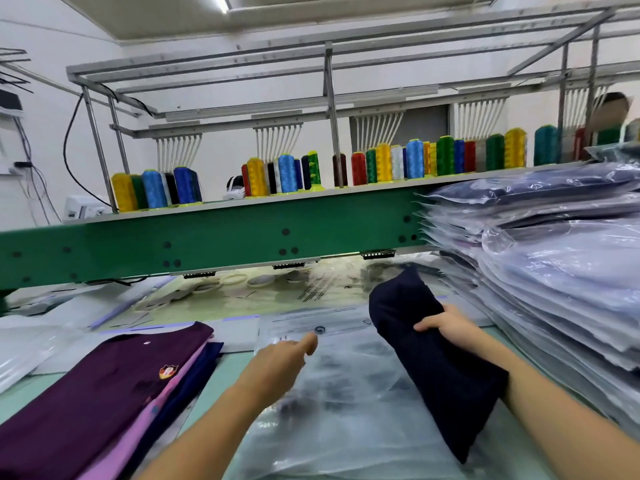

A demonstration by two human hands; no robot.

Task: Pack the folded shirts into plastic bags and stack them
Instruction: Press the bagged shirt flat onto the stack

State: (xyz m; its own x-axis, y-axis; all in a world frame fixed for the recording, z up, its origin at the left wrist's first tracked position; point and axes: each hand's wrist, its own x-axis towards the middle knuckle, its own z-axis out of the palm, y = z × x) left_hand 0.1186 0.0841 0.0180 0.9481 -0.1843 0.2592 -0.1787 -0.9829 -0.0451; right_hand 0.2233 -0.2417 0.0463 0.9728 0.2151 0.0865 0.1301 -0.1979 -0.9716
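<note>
Table (232, 362): 3 stacked shirts (104, 393), 1 navy shirt (433, 368) gripped.

One wide-angle view, from a camera worn on the person's head. It faces forward and slightly down across the table (233, 367), toward the green machine beam (225, 242) along its far edge. The left hand (280, 362) and the right hand (446, 327), gripping a navy shirt (433, 372), sit close below the lens.

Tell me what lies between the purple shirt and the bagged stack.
Head view: a clear plastic bag, left hand on it, right hand gripping a navy shirt.
</note>
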